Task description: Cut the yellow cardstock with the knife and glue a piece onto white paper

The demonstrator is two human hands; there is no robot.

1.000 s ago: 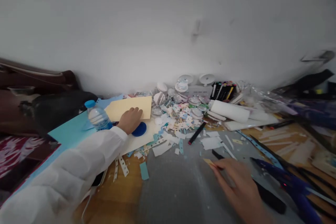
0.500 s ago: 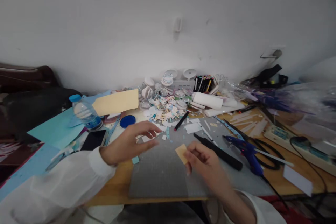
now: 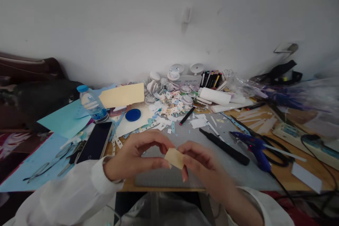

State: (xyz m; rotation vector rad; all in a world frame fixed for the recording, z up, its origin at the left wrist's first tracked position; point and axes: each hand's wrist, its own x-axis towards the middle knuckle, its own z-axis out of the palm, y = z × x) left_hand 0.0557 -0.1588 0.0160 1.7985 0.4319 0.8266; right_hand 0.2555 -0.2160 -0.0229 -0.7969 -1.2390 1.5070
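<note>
A small piece of pale yellow paper (image 3: 174,158) is held up over the grey cutting mat (image 3: 156,179). My right hand (image 3: 205,166) pinches its right side between thumb and fingers. At the opposite side, my left hand (image 3: 140,157) has its thumb at the lower left corner and its fingertips on the upper edge, closed about the paper. Beyond the hands, a black marker (image 3: 186,116) and a white slip (image 3: 198,123) lie on the mat. A thick black tool (image 3: 225,147) rests to the right of my right hand.
A blue glue gun (image 3: 255,148), black scissors (image 3: 278,155) and a power strip (image 3: 304,144) lie right. Left are a phone (image 3: 95,141), glasses (image 3: 50,164), a water bottle (image 3: 92,104) and a blue lid (image 3: 132,114). Paper scraps (image 3: 172,104) pile up at the back.
My left hand has moved right and closed onto the yellow paper, which only my right hand held before. The paper has shifted slightly left and down. The whole view has shifted a little.
</note>
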